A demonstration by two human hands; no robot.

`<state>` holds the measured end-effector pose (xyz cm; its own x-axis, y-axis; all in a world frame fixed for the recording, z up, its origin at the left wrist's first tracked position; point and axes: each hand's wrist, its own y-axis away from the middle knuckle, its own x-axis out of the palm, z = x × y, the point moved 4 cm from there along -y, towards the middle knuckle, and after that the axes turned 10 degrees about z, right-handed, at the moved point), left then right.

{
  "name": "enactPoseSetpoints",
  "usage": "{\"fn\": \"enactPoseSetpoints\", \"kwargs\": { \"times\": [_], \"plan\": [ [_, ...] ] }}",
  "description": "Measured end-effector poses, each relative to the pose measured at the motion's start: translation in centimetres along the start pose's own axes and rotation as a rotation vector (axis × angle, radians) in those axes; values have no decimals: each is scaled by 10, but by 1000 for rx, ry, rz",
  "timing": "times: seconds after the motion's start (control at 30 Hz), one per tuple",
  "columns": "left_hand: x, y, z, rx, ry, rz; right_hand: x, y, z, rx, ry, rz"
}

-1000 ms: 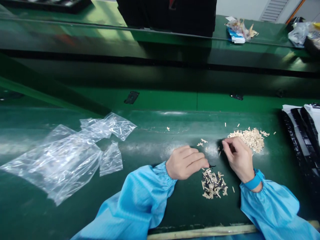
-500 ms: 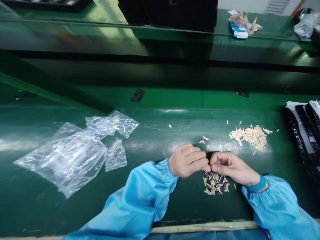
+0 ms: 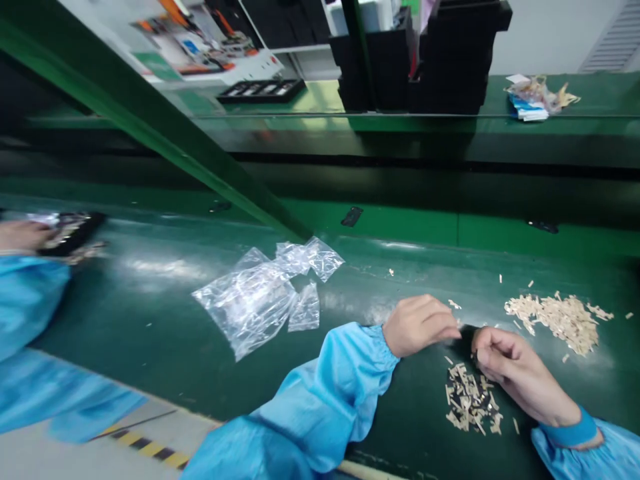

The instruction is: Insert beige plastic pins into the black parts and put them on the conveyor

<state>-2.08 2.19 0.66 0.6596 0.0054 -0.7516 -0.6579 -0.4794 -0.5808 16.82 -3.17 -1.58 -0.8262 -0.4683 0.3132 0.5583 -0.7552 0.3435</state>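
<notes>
My left hand [image 3: 423, 325] is closed, its fingers pressed together and pointing right; anything in them is hidden. Just right of it, my right hand [image 3: 520, 373] pinches something small and dark between thumb and forefinger, too small to name. Below both hands lies a loose pile of small beige and black pieces [image 3: 473, 399] on the green work surface [image 3: 200, 333]. A larger heap of pale beige pieces [image 3: 563, 319] sits beyond my right hand. A few stray pieces [image 3: 454, 304] lie past my left fingertips.
Clear plastic bags [image 3: 250, 300] lie left of my left arm. A green post [image 3: 190, 150] slants across the left. Another person's hand [image 3: 23, 237] is at a black tray [image 3: 75, 233] on the far left. Dark flat parts [image 3: 353, 216] lie at the back.
The view has swung left and up, bringing the other person's arm and the floor into sight. My hands have drawn slightly apart; the small piles look much the same.
</notes>
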Motion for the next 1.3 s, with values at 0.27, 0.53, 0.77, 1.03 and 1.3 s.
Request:
{"fn": "enactPoseSetpoints", "kwargs": {
  "times": [0.27,0.53,0.77,1.03,1.3],
  "plan": [
    [-60,-8,140,-927,-393,367,-13,-8,-3,-63,154,-193],
    [-93,-6,219,-1285,-490,466,-8,-13,3,-90,83,-212],
    [-92,-23,188,-1162,-165,269,-8,-14,10,-138,140,-276],
    [13,-16,43,-971,1162,107,-7,-12,19,-158,244,-353],
    [33,-6,15,-1021,1078,144,-1,-10,15,-147,341,-427]
  ]
}}
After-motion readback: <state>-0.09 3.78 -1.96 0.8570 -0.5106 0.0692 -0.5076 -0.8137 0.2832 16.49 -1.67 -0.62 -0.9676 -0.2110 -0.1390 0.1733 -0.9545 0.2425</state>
